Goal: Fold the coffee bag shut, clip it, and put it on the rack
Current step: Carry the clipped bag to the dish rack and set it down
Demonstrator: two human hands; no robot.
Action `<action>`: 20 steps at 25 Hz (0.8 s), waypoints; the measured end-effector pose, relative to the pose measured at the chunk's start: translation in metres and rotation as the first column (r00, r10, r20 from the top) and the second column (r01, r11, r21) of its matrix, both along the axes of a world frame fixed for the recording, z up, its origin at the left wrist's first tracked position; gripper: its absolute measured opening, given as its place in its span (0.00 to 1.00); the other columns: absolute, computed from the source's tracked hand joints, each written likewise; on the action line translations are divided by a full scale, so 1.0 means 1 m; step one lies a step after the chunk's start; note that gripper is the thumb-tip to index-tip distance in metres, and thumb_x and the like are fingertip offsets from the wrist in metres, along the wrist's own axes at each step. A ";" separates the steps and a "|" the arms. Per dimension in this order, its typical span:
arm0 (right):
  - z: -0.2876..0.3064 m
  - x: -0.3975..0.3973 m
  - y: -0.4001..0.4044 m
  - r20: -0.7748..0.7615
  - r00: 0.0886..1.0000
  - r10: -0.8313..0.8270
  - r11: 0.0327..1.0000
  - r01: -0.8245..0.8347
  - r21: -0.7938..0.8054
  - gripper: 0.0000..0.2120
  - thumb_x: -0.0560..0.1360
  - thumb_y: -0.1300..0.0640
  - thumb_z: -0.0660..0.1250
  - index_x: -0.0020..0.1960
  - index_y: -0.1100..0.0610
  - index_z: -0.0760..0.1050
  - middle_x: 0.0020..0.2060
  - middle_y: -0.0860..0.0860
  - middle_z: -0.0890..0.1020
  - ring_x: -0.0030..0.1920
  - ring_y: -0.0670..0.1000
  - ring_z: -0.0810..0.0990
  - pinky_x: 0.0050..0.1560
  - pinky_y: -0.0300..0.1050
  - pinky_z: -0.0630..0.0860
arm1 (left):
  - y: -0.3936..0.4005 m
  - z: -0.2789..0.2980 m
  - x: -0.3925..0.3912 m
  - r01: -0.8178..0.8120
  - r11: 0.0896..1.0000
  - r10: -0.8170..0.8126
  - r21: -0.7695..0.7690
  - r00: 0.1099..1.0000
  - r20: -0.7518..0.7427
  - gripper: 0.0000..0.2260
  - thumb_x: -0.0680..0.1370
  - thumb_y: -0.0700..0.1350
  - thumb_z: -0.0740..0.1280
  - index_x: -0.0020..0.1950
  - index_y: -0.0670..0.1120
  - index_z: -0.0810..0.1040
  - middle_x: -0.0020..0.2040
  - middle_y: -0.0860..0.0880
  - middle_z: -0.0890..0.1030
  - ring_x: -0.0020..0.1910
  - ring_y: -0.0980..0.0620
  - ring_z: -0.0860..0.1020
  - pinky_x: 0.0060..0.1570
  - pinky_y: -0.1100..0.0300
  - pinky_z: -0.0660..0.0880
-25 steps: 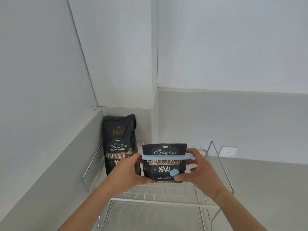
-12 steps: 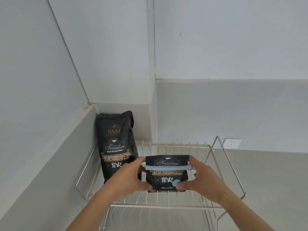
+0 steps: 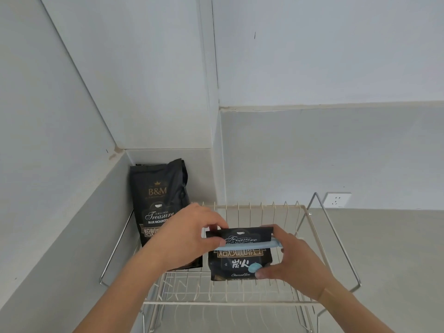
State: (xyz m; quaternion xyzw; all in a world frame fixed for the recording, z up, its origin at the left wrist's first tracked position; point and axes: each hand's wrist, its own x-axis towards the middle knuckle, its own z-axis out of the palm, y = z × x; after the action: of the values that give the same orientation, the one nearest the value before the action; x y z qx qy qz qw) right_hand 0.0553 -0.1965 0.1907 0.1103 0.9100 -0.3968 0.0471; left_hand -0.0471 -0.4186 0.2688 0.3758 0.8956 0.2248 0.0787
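Both the left hand (image 3: 189, 239) and right hand (image 3: 292, 263) grasp the short black foil coffee bag (image 3: 237, 260), sealed by a pale blue clip (image 3: 249, 245), over the white wire rack (image 3: 305, 210); released unevenly, it could topple.

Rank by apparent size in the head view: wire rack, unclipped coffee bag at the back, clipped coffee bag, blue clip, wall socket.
1. wire rack
2. unclipped coffee bag, though standing farther away
3. clipped coffee bag, folded shorter, held by both hands
4. blue clip and wall socket: too alike to rank, and the socket is farther off.
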 end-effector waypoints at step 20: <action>-0.007 -0.042 0.015 -0.061 0.988 -0.139 0.983 0.130 -0.129 0.31 0.62 0.56 0.81 0.59 0.45 0.68 0.51 0.43 0.80 0.53 0.48 0.79 0.48 0.42 0.78 | 0.031 0.001 -0.040 0.025 0.998 -0.031 -0.057 0.993 -0.113 0.07 0.76 0.50 0.68 0.53 0.55 0.78 0.47 0.56 0.78 0.49 0.53 0.75 0.51 0.52 0.74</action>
State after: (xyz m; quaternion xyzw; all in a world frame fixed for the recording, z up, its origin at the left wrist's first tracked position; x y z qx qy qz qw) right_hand 0.0134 -0.1811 0.1841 0.1545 0.8751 -0.4586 -0.0047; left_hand -0.0875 -0.3872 0.2696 0.3982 0.8991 0.1770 0.0410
